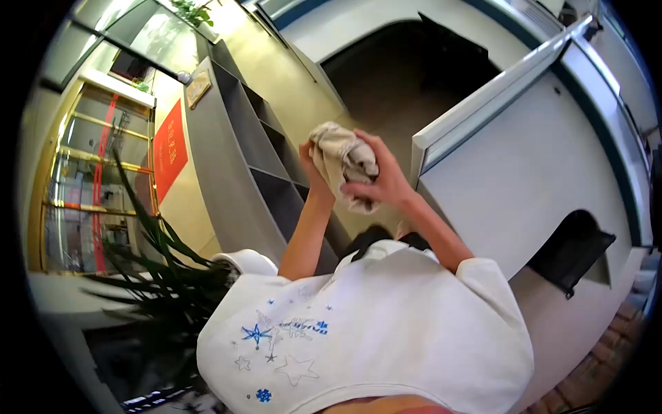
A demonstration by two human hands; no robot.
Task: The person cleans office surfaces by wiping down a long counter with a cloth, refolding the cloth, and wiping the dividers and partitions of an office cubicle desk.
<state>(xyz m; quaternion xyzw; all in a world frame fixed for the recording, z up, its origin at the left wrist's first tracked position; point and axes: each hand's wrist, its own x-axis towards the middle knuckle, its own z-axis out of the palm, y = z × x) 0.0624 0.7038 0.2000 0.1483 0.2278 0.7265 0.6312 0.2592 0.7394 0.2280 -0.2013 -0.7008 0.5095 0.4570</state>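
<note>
As the bundled cloth (336, 150) is being held w/ long axis slanting far-L to near-R, opp. sides are being gripped by L hand (316, 178) & R hand (387, 171).

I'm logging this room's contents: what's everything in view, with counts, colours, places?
Cloth: 1, beige and grey, near centre
Shelf unit: 1, grey, left
Plaque: 1, tan, atop shelf unit
Sign: 1, red, left
Glazed frame: 1, gold, far left
Plants: 2, green, lower left and top left
Partitions: several, white, right and top
Chair-like items: 2, black, right and top
Shirt: 1, white, bottom
Left hand: 1, bare, cloth's left
Right hand: 1, bare, cloth's right
</note>
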